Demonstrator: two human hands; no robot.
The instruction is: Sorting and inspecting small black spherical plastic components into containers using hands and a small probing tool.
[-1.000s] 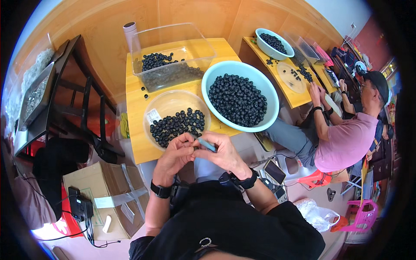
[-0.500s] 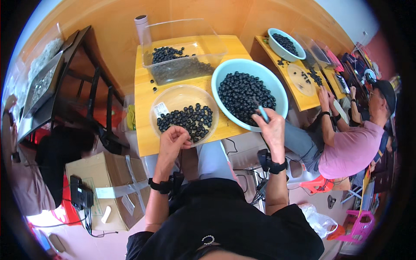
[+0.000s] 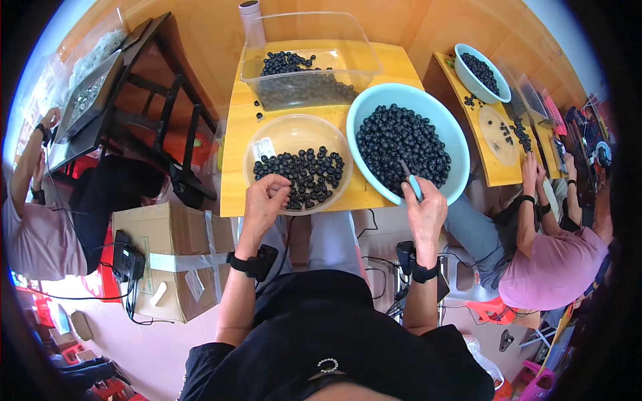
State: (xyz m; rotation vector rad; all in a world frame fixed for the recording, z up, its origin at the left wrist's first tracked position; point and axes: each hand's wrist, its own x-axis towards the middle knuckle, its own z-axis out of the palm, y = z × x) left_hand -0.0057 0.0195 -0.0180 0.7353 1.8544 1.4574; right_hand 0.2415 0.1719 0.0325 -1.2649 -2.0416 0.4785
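My right hand (image 3: 426, 208) grips a slim tool (image 3: 416, 188) with a light blue handle. Its narrow grey tip points into the light blue basin (image 3: 460, 157), among a heap of small dark round beads (image 3: 401, 142). To the left lies a shallow round clear tray (image 3: 294, 128) with more dark beads (image 3: 314, 170) on its near half. My left hand (image 3: 266, 199) is at that tray's near left edge, thumb and fingertips pinched together beside the beads. Whatever is between those fingertips, if anything, is hidden.
Behind the tray stands a rectangular clear bin (image 3: 304, 90) of dark beads, with a pale flask (image 3: 252, 23) behind it. A cardboard box (image 3: 164, 254) is on the floor at left. At right a person in pink (image 3: 552, 267) works at another yellow table (image 3: 498, 175).
The view has shifted, so the tables appear higher and farther right. My right hand has lowered the tool's tip toward the beads; my left hand stays pinched at the tray.
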